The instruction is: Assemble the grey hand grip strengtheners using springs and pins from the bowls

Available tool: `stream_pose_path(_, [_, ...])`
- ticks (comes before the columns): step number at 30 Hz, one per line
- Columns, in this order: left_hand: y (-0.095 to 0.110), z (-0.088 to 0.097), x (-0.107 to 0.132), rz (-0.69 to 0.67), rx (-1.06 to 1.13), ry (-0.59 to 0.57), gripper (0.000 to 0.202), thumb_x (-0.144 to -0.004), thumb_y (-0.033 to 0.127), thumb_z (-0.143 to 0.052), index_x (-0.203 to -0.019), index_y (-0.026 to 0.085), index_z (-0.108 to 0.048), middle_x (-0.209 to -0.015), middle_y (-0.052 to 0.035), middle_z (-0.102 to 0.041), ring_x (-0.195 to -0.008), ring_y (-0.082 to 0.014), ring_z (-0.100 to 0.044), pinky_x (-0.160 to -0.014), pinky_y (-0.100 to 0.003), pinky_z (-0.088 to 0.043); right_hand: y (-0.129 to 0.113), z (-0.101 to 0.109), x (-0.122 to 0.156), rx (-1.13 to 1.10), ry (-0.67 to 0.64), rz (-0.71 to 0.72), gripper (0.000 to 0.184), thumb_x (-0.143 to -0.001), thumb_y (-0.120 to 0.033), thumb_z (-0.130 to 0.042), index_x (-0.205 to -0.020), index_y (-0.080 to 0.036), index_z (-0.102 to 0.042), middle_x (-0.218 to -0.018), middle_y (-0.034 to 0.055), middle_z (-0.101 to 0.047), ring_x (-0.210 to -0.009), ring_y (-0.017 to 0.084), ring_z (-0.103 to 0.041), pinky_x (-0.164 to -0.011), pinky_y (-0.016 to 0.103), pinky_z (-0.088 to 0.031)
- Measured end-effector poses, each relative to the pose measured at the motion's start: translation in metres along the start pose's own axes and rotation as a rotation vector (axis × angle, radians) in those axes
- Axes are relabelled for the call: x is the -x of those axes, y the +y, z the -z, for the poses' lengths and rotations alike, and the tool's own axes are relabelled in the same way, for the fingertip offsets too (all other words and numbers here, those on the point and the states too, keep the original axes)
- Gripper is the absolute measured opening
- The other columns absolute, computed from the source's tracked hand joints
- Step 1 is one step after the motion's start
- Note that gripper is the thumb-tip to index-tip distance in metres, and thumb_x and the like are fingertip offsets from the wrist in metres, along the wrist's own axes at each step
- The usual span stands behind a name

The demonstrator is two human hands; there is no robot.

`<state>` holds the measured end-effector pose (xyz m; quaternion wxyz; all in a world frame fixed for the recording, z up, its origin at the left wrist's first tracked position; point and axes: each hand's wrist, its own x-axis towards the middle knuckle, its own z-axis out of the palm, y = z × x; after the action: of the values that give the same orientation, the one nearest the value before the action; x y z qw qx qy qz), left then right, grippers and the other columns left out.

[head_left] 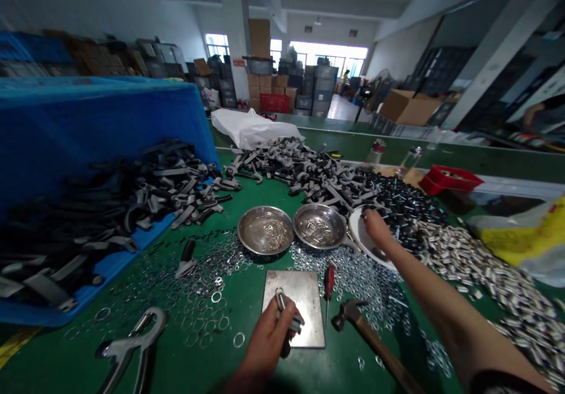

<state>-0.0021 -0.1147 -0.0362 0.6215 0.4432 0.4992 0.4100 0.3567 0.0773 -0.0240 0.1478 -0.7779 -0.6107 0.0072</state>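
Metal part (296,324), clasped in left hand (270,330), over plate (313,320)! And under right hand (377,227), white bowl (358,236); can't tell that hold.

tbl (194,370) grn | bin (110,111) blu | scrwdrvr hdl (329,278) red | bowl (358,232) wht

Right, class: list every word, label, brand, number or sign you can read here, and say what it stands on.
No text can be read with certainty.
Dark handwriting on the green tabletop: number-like marks, too blurred to quote.
Red sign on the pillar: pale marks, too small to read.
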Motion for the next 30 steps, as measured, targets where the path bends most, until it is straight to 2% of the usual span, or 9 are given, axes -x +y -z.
stream_pose_path(4, [0.000,-0.004,-0.012,0.056,0.139,-0.002,0.047,-0.086,0.062,-0.061,-0.084,0.016,-0.060,-0.076,-0.0055,-0.066,-0.066,-0.0142,-0.056,-0.063,-0.025,-0.044,-0.012,-0.007,-0.020,-0.005,-0.013,-0.065,0.033,-0.096,-0.034,-0.062,-0.123,-0.016,-0.060,-0.122,0.0099,-0.063,-0.103,0.023,-0.065,-0.087,0.045,-0.055])
stream_pose_path(8, [0.004,0.006,-0.022,0.088,0.374,0.107,0.046,-0.082,0.059,-0.068,-0.086,0.014,-0.059,-0.080,-0.0049,-0.065,-0.069,-0.0125,-0.055,-0.065,-0.024,-0.043,-0.028,0.016,0.006,-0.140,-0.027,-0.002,0.039,-0.103,-0.031,-0.043,-0.125,-0.001,-0.055,-0.113,0.0284,-0.065,-0.105,0.032,-0.066,-0.087,0.048,-0.047])
stream_pose_path(9, [0.003,0.008,-0.022,0.089,0.432,0.122,0.046,-0.080,0.058,-0.070,-0.086,0.015,-0.058,-0.079,-0.0042,-0.064,-0.068,-0.0119,-0.055,-0.064,-0.024,-0.043,-0.035,0.023,0.025,-0.192,-0.033,0.031,0.042,-0.103,-0.032,-0.040,-0.129,-0.001,-0.052,-0.109,0.0273,-0.067,-0.102,0.031,-0.067,-0.086,0.046,-0.047])
stream_pose_path(12, [0.001,0.006,-0.017,0.090,0.514,0.117,0.044,-0.078,0.055,-0.073,-0.084,0.015,-0.056,-0.077,-0.0022,-0.063,-0.065,-0.0108,-0.053,-0.062,-0.023,-0.041,-0.073,0.039,0.115,-0.443,-0.108,0.147,0.040,-0.100,-0.039,-0.048,-0.134,-0.018,-0.048,-0.086,0.0071,-0.073,-0.082,0.021,-0.071,-0.079,0.035,-0.053])
stream_pose_path(15, [0.005,-0.004,-0.001,0.063,0.499,0.060,0.042,-0.081,0.055,-0.070,-0.087,0.016,-0.057,-0.079,-0.0010,-0.063,-0.069,-0.0121,-0.056,-0.065,-0.024,-0.043,-0.124,0.035,0.216,-1.055,-0.164,0.136,0.031,-0.096,-0.039,-0.057,-0.124,-0.027,-0.053,-0.097,0.0055,-0.072,-0.082,0.022,-0.072,-0.080,0.039,-0.057])
stream_pose_path(18, [0.011,-0.010,0.018,0.020,0.475,-0.021,0.041,-0.087,0.057,-0.063,-0.096,0.017,-0.058,-0.087,-0.0031,-0.066,-0.076,-0.0156,-0.061,-0.070,-0.026,-0.047,-0.162,0.017,0.278,-1.181,-0.055,0.080,0.026,-0.095,-0.037,-0.059,-0.119,-0.029,-0.055,-0.105,0.0062,-0.070,-0.081,0.022,-0.071,-0.076,0.040,-0.059])
stream_pose_path(22, [0.011,-0.002,0.035,-0.048,0.380,0.024,0.043,-0.091,0.059,-0.055,-0.100,0.017,-0.058,-0.094,-0.0063,-0.067,-0.084,-0.0178,-0.062,-0.075,-0.027,-0.047,-0.166,0.005,0.300,-0.975,0.073,0.212,0.022,-0.093,-0.033,-0.060,-0.114,-0.027,-0.059,-0.109,0.0094,-0.069,-0.095,0.026,-0.069,-0.084,0.043,-0.057])
stream_pose_path(25, [0.010,0.010,0.041,-0.087,0.208,0.101,0.043,-0.092,0.060,-0.051,-0.093,0.018,-0.058,-0.088,-0.0051,-0.065,-0.080,-0.0175,-0.059,-0.076,-0.027,-0.046,-0.154,0.011,0.303,-0.840,-0.025,0.313,0.019,-0.092,-0.032,-0.060,-0.111,-0.026,-0.060,-0.102,0.0081,-0.071,-0.091,0.026,-0.069,-0.082,0.041,-0.057])
stream_pose_path(30, [0.020,0.021,0.047,-0.174,-0.043,0.005,0.037,-0.094,0.055,-0.050,-0.090,0.020,-0.058,-0.083,-0.0036,-0.062,-0.079,-0.0181,-0.057,-0.076,-0.027,-0.044,-0.142,0.023,0.304,-0.800,-0.151,0.409,0.014,-0.094,-0.029,-0.058,-0.107,-0.027,-0.061,-0.097,0.0057,-0.070,-0.087,0.024,-0.068,-0.078,0.037,-0.055])
